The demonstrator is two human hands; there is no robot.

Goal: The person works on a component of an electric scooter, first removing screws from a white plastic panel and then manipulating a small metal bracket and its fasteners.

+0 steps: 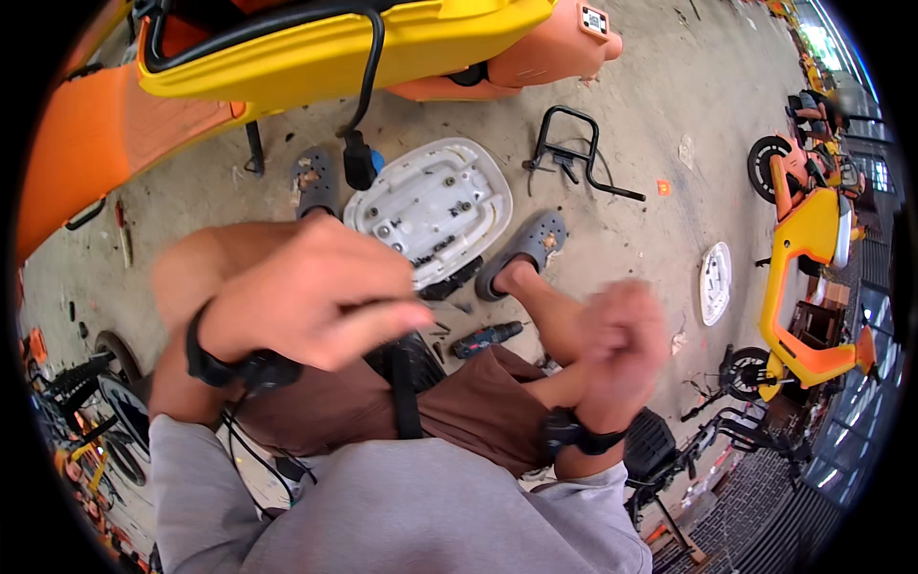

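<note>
My left hand [320, 287] is raised over my lap, blurred, its fingers curled in and pressed together with the thumb along them. Whatever it may hold is hidden. Off to the right, above my knee, my right hand [622, 340] is closed like a fist and smeared; I cannot make out anything in it. Beyond the left hand a white oval plastic shell [449, 187], hollow side up with dark fittings in it, rests between my feet. Neither hand visibly grips it. A cordless drill [486, 340] lies on the floor between my legs.
A yellow and orange scooter [335, 67] lies across the far side. Right of the shell is a bent black metal frame [574, 153]. Another white shell [714, 284] and a yellow scooter [789, 277] stand farther right. A red-handled tool [122, 230] lies at left.
</note>
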